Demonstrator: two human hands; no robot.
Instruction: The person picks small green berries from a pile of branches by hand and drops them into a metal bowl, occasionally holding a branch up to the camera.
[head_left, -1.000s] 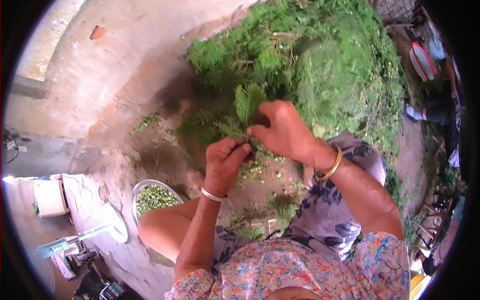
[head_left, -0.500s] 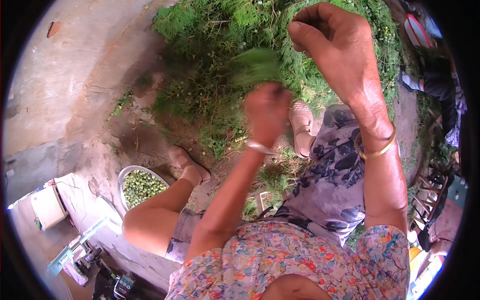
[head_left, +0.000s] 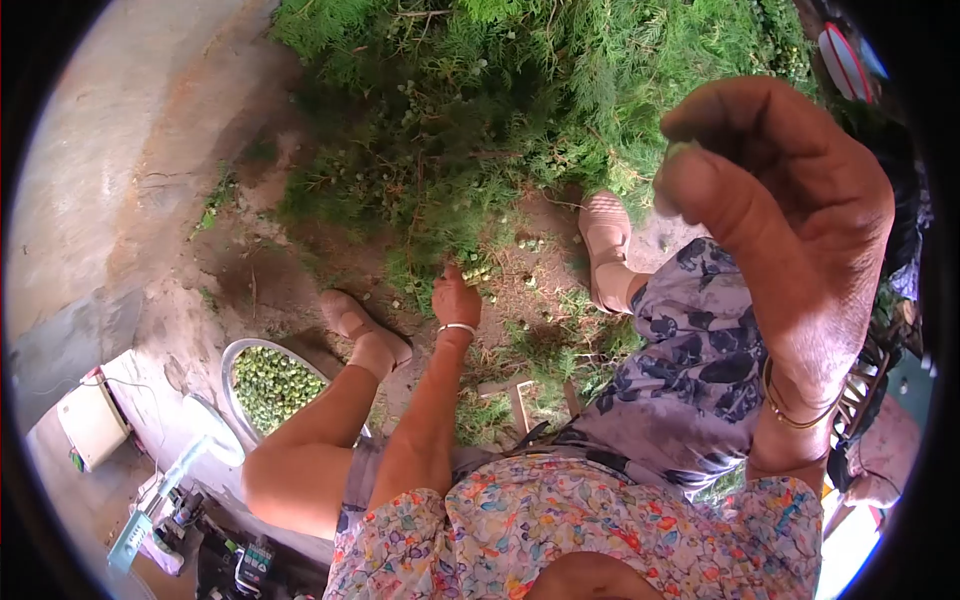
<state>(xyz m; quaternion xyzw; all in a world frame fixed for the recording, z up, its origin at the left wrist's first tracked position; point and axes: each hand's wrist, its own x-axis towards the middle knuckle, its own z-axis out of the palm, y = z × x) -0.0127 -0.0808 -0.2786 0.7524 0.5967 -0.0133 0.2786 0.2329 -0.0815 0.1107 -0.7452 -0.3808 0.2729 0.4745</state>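
Observation:
Low over the ground, my left hand, with a silver bracelet at the wrist, has its fingers curled together. A small row of yellow-green cones lies right at its fingertips, and feathery evergreen sprigs are beside it. Whatever those fingers hold is too small to make out. Raised close to the camera, my right hand has its thumb pressed toward the curled index finger. A pale green bit shows in that pinch, its kind unclear. A gold bangle circles this wrist.
A heap of cut evergreen branches spreads in front of my feet. By my left knee stands a metal basin holding many green cones. A pale wooden piece lies between my legs. A white box is at far left.
My left hand has come down and left to the ground; the blurred green above it is no longer seen. My right hand has moved right and down, looming larger near the camera.

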